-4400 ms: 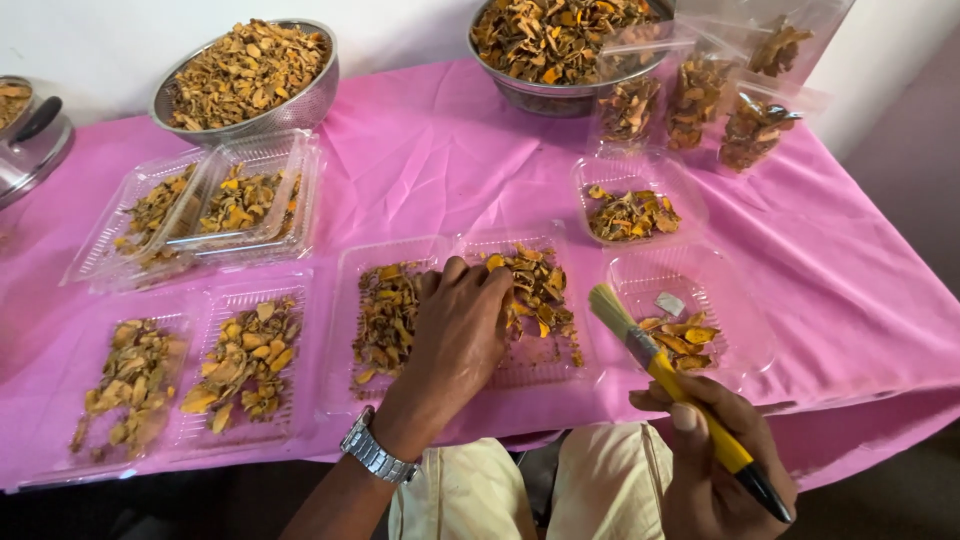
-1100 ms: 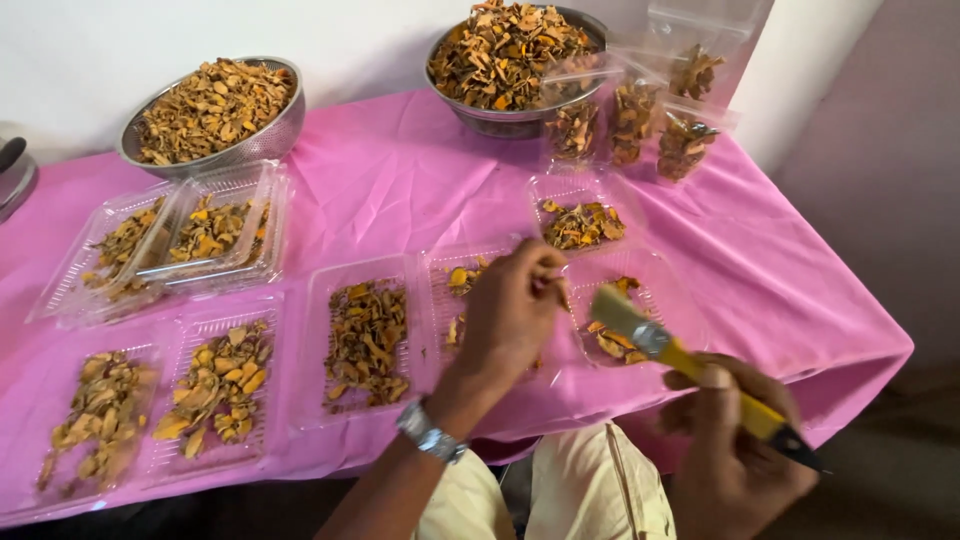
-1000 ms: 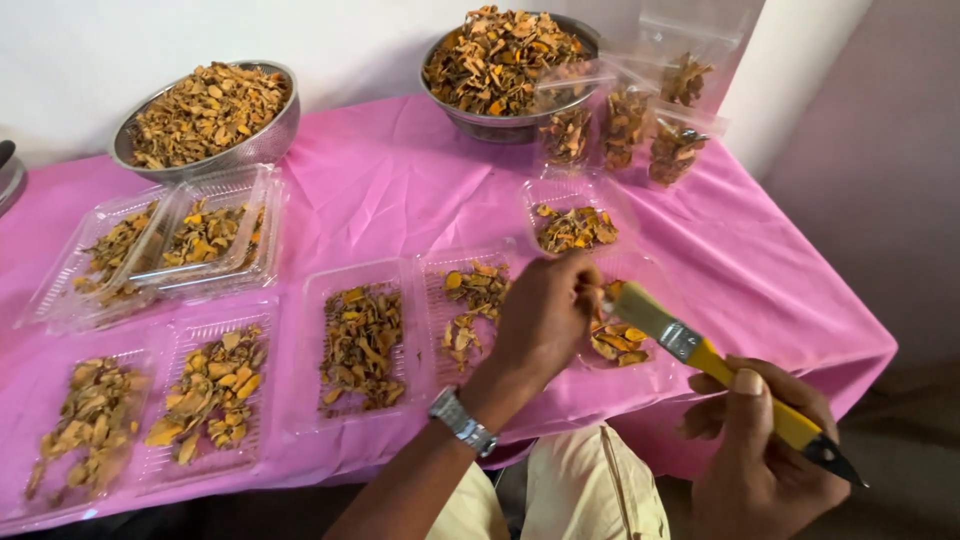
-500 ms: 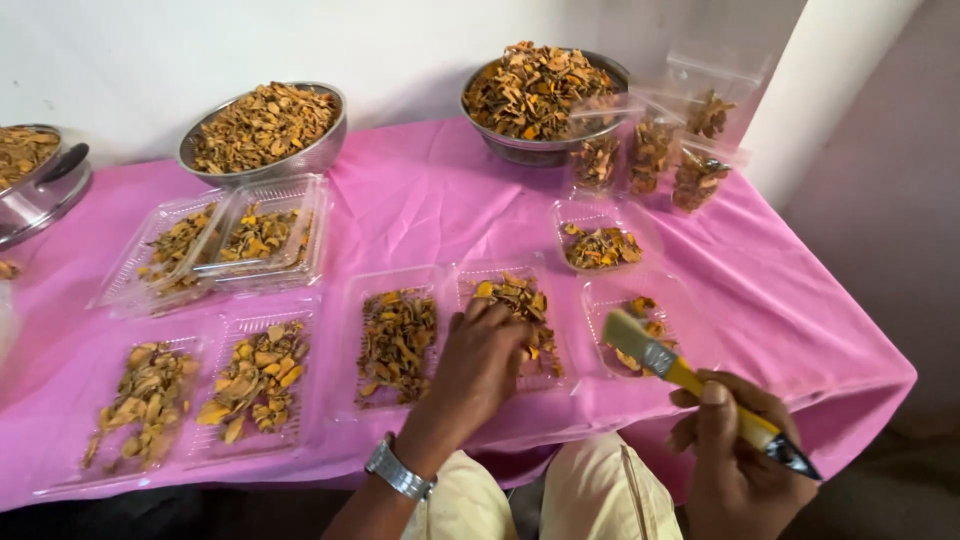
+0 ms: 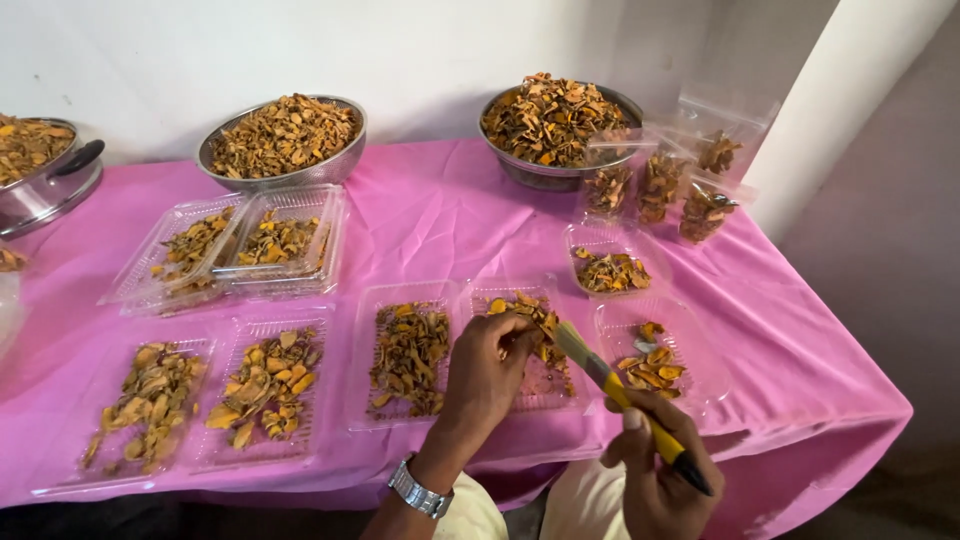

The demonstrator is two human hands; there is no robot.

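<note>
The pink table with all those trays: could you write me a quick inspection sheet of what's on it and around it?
Surface: table under a pink cloth, creased.
Job's things: clear tray of orange-brown dried pieces; yellow-handled brush, bristles over that tray.
Clutter: more filled clear trays; two steel bowls heaped with pieces; a pot at far left; filled clear bags at back right.
Hands: left hand in the tray, fingers on the pieces, wristwatch on; right hand gripping the brush.
Cables: nothing seen.
Surroundings: pale wall behind, white column at right.
</note>
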